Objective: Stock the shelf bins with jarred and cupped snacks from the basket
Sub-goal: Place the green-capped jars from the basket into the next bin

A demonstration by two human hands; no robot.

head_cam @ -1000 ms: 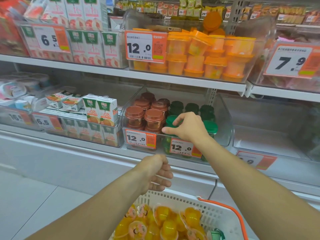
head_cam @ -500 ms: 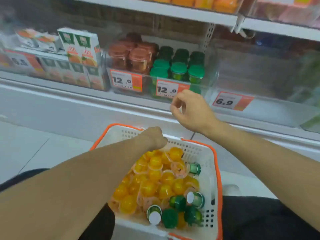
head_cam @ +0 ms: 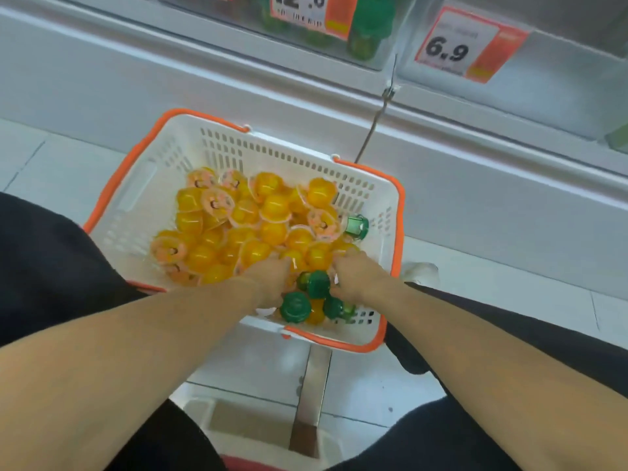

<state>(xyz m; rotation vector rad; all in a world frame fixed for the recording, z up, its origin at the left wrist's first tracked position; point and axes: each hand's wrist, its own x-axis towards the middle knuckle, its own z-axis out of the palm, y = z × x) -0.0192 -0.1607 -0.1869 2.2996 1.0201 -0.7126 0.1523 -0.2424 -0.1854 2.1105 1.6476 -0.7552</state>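
Both hands dug into basket [head_cam: 217,147] at frame centre; left hand [head_cam: 272,278] and right hand [head_cam: 356,278] fingers buried, grip unclear; best to lift green jars [head_cam: 317,283] upright, one per hand.

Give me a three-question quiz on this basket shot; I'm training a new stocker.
1. True or false: both hands are down inside the basket.
2. Which items fill most of the basket? A) green-lidded jars B) orange jelly cups C) juice cartons
3. Fill in: the price tag at upper right reads ___.

Key:
1. True: the left hand and right hand reach in beside the green-lidded jars.
2. B: orange jelly cups.
3. 6.9, on the price tag.
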